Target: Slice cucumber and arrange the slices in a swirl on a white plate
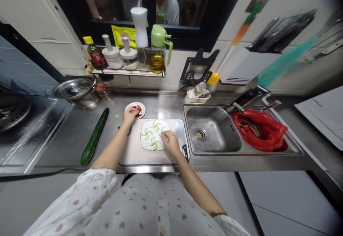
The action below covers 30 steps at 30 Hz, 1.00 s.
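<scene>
My left hand [130, 115] is at the left edge of a small white plate [143, 111] that bears chopped red pieces; its fingers are pinched together, and what they hold, if anything, is too small to name. Over the right side of a white square plate [145, 143], my right hand [170, 142] has its fingertips closed by a cucumber slice. Thin green-edged cucumber slices [154, 143] form curved pinwheel shapes on this plate, which rests on a pale cutting board [131, 155]. A knife [180, 133] lies at the board's right side, partly behind my right hand.
A whole cucumber [95, 136] lies at the left, near a lidded steel pot [80, 92]. Right of the board are a sink [214, 132] and a red plastic bag [268, 139]. Bottles and jars stand on a wall shelf [125, 72] behind the counter.
</scene>
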Motion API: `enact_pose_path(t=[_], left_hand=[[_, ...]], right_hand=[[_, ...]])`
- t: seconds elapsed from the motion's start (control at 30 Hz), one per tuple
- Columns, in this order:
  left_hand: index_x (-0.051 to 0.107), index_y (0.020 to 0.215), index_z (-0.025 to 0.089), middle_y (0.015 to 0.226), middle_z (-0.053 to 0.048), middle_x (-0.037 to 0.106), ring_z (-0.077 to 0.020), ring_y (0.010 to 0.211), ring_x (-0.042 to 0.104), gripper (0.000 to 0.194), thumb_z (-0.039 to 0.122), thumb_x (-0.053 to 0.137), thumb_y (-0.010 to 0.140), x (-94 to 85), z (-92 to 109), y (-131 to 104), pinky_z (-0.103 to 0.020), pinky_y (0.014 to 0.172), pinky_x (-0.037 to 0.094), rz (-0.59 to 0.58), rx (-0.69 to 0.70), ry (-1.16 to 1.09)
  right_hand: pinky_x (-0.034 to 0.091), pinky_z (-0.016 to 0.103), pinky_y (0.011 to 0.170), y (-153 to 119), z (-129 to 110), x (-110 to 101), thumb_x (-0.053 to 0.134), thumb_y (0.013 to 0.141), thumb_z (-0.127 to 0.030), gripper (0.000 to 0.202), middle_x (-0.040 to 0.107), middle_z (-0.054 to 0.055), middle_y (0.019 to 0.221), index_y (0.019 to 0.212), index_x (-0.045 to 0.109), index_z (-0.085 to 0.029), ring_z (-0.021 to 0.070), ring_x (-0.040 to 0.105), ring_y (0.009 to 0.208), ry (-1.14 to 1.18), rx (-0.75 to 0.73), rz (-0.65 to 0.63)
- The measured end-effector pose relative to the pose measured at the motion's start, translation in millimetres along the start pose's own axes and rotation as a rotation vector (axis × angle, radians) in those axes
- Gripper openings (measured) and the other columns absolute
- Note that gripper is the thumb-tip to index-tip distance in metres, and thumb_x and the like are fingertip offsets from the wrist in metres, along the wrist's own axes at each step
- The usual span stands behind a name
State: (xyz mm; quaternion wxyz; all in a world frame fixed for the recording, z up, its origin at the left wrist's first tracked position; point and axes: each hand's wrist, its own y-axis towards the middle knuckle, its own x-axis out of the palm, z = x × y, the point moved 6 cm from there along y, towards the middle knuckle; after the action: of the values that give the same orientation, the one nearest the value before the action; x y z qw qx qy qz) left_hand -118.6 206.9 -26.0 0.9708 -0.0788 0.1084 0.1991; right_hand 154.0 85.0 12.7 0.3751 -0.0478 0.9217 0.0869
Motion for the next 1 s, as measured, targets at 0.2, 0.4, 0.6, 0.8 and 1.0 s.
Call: enact_pose_path(t=[0.2, 0.4, 0.6, 0.8, 1.0], left_hand=[[0.058, 0.08, 0.017, 0.074, -0.002, 0.064, -0.0147, 0.074, 0.061, 0.039, 0.04, 0.078, 0.056, 26.8, 25, -31, -0.029, 0.072, 0.049, -0.253, 0.084, -0.171], [0.059, 0.087, 0.017, 0.077, -0.002, 0.065, -0.0116, 0.07, 0.058, 0.039, 0.035, 0.078, 0.058, 44.3, 46, -56, -0.025, 0.066, 0.045, -0.425, 0.222, -0.138], [0.06, 0.088, 0.017, 0.077, -0.002, 0.065, -0.013, 0.07, 0.059, 0.037, 0.035, 0.077, 0.06, 53.2, 57, -70, -0.025, 0.064, 0.045, -0.466, 0.279, -0.077], [0.06, 0.09, 0.016, 0.076, -0.002, 0.065, -0.0116, 0.066, 0.055, 0.039, 0.038, 0.077, 0.061, 56.8, 57, -75, -0.025, 0.063, 0.042, -0.517, 0.258, -0.065], [0.061, 0.089, 0.016, 0.074, -0.002, 0.064, -0.0112, 0.064, 0.055, 0.036, 0.035, 0.076, 0.062, 59.9, 54, -77, -0.025, 0.061, 0.042, -0.543, 0.267, -0.099]], right_hand=[[0.038, 0.028, 0.083, 33, -13, -8, 0.047, 0.091, -0.024, 0.021, 0.064, 0.005, 0.089, 0.093, 0.068, -0.02, 0.0191, 0.052, 0.09, -0.055, -0.039, -0.006], [0.036, 0.029, 0.085, 71, -31, -19, 0.048, 0.091, -0.024, 0.02, 0.063, 0.004, 0.085, 0.087, 0.067, -0.02, 0.0181, 0.051, 0.087, -0.038, -0.131, 0.004], [0.035, 0.029, 0.085, 89, -38, -13, 0.053, 0.089, -0.025, 0.014, 0.062, 0.004, 0.091, 0.087, 0.066, -0.02, 0.0178, 0.049, 0.091, -0.035, -0.195, -0.058], [0.035, 0.028, 0.085, 92, -32, -4, 0.055, 0.087, -0.023, 0.009, 0.06, 0.003, 0.092, 0.085, 0.064, -0.02, 0.0182, 0.047, 0.092, -0.048, -0.232, -0.106], [0.035, 0.029, 0.087, 92, -27, 3, 0.055, 0.086, -0.021, 0.009, 0.061, 0.003, 0.093, 0.083, 0.063, -0.019, 0.0185, 0.049, 0.093, -0.015, -0.219, -0.142]])
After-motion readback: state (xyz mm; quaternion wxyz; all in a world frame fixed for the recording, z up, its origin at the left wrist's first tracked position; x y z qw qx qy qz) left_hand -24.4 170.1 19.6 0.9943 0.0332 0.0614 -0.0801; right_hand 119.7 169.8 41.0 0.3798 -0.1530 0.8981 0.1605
